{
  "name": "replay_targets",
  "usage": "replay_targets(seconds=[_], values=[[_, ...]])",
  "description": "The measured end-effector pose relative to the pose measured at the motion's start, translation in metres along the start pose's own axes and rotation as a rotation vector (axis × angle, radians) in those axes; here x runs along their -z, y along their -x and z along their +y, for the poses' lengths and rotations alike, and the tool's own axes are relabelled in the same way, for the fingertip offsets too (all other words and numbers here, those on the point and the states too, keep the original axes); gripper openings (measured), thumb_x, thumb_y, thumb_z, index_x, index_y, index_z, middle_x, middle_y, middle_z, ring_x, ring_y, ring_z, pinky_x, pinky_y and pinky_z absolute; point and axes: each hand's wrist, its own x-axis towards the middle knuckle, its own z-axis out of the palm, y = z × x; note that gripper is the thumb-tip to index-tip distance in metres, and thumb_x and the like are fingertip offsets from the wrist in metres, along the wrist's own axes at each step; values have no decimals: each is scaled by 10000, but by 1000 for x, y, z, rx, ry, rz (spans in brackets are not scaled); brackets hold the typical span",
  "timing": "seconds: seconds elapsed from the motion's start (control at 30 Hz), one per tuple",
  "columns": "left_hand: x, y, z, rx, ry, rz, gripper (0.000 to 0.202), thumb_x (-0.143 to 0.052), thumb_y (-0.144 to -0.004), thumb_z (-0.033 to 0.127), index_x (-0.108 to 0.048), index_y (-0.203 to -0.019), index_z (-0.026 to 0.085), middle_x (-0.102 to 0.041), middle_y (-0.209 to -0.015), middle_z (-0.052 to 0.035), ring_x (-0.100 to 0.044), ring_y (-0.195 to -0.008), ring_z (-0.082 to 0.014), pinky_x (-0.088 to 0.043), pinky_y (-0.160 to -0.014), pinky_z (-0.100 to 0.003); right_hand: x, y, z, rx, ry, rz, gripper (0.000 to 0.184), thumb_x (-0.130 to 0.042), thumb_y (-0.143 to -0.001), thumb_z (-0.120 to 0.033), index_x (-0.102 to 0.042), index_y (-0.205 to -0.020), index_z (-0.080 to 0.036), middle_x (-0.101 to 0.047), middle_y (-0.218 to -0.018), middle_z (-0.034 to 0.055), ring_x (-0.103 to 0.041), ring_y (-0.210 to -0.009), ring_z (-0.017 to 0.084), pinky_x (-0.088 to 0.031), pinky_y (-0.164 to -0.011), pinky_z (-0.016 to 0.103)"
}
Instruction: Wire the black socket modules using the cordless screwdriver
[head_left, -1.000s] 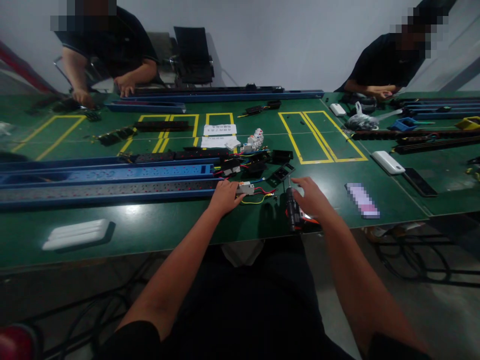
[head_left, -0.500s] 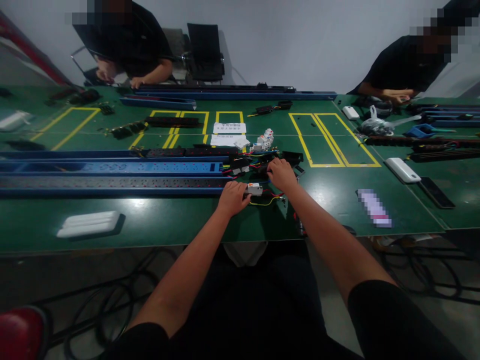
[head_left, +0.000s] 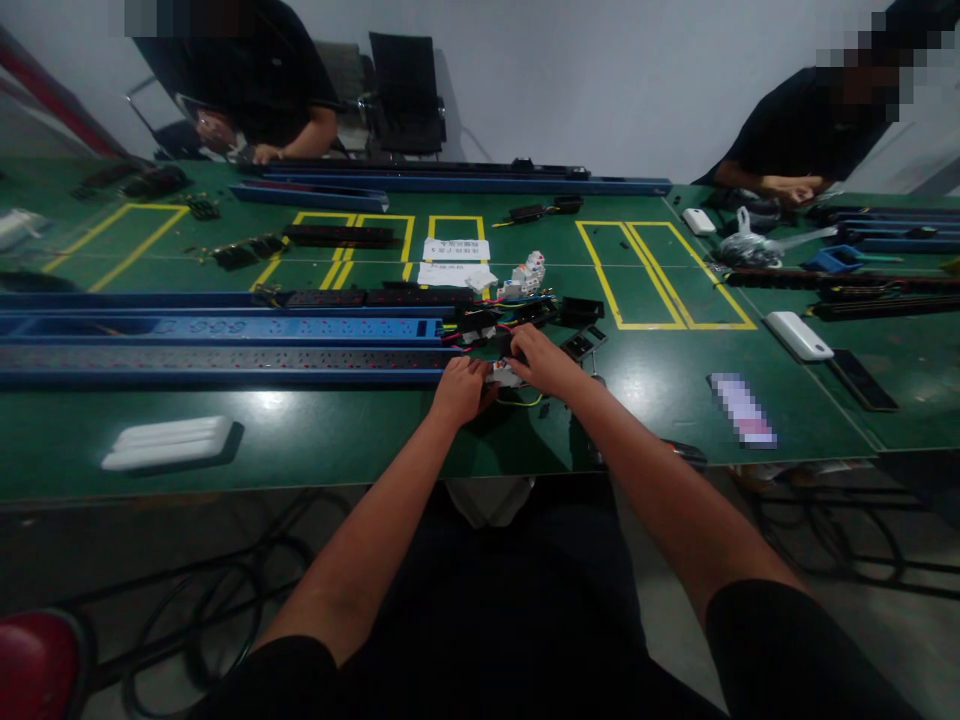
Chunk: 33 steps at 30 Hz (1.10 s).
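My left hand (head_left: 459, 388) and my right hand (head_left: 541, 360) meet over a small white circuit breaker (head_left: 502, 376) with red and yellow wires (head_left: 525, 402), at the right end of a long blue power strip rail (head_left: 225, 362). Both hands have their fingers curled on the breaker, which they mostly hide. Just beyond it lie black modules with coloured wires (head_left: 487, 325). A black screwdriver handle (head_left: 596, 455) peeks out under my right forearm near the table's front edge.
Green table (head_left: 360, 440) with yellow marked boxes (head_left: 660, 275). White breakers (head_left: 527, 274) and paper labels (head_left: 455, 250) lie further back. White block (head_left: 166, 442) at front left, phones (head_left: 799, 335) at right. Two other people work at the far left and far right corners.
My right hand left the screwdriver near the front edge, reached to the black modules, then came back to the white breaker beside my left hand. My left hand stayed on the breaker.
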Motion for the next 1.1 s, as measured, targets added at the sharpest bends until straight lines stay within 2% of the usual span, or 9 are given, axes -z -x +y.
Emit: replay_targets(seconds=[0.13,0.27,0.33,0.43,0.57,0.73,0.83,0.97,1.1], values=[[-4,-1,-2,13,-9,-20,308,-564,-1031,395,-695,-1205,178,-737,-1112,-158,-615,-1123,-358,-438,-1016,-509,13,-1,-9,45,-34,-26,330,-707,-936,-238,-603,-1249,-229,-617,-1337,126,-561,-1285,318,-482,-1133,537],[-6,-3,-3,34,-17,-40,309,-576,-1020,414,-708,-1139,161,-724,-1093,-178,-625,-1112,-358,-451,-1012,-509,15,2,-9,59,-44,-41,677,-789,-886,-209,-519,-1504,-255,-599,-1464,127,-544,-1340,332,-456,-1190,558],[-5,-3,-4,35,3,-39,311,-589,-1012,416,-709,-1130,155,-722,-1085,-180,-628,-1118,-355,-457,-1020,-504,11,4,-10,83,-44,-65,687,-817,-872,-208,-548,-1502,-255,-620,-1449,127,-541,-1342,336,-450,-1193,566],[-2,1,-4,54,50,-1,290,-604,-1008,399,-706,-1162,176,-730,-1130,-172,-602,-1225,-357,-437,-1091,-511,5,5,-11,95,-40,-74,589,-811,-889,-220,-612,-1443,-239,-656,-1396,130,-550,-1313,334,-468,-1164,565],[3,8,-4,158,59,113,311,-651,-987,436,-716,-1206,225,-689,-1342,-160,-449,-1447,-385,-355,-1188,-565,-2,8,-8,112,-21,-79,516,-791,-911,-225,-641,-1404,-230,-663,-1393,136,-560,-1286,338,-479,-1133,576],[4,9,-4,173,47,83,290,-708,-940,456,-743,-1135,244,-668,-1324,-161,-489,-1365,-405,-376,-1151,-584,-17,12,-1,106,-26,-103,548,-782,-911,-223,-634,-1437,-260,-660,-1420,119,-571,-1266,334,-487,-1121,580],[2,8,-2,222,49,102,358,-734,-918,449,-714,-1194,222,-651,-1310,-181,-500,-1351,-414,-390,-1144,-576,-25,16,2,90,-13,-92,612,-773,-915,-229,-598,-1500,-275,-643,-1467,114,-559,-1284,331,-485,-1130,579],[0,9,-1,290,58,140,585,-775,-889,452,-607,-1396,213,-602,-1413,-197,-504,-1380,-424,-390,-1161,-569,-29,27,4,67,61,-81,783,-735,-903,-183,-475,-1634,-293,-545,-1593,99,-496,-1349,338,-446,-1190,576],[5,7,-3,133,106,64,731,-788,-891,383,-489,-1549,281,-582,-1509,-151,-520,-1418,-373,-385,-1198,-540,-30,35,6,-2,117,-110,917,-659,-868,-113,-343,-1716,-265,-485,-1610,142,-467,-1401,358,-404,-1227,599]])
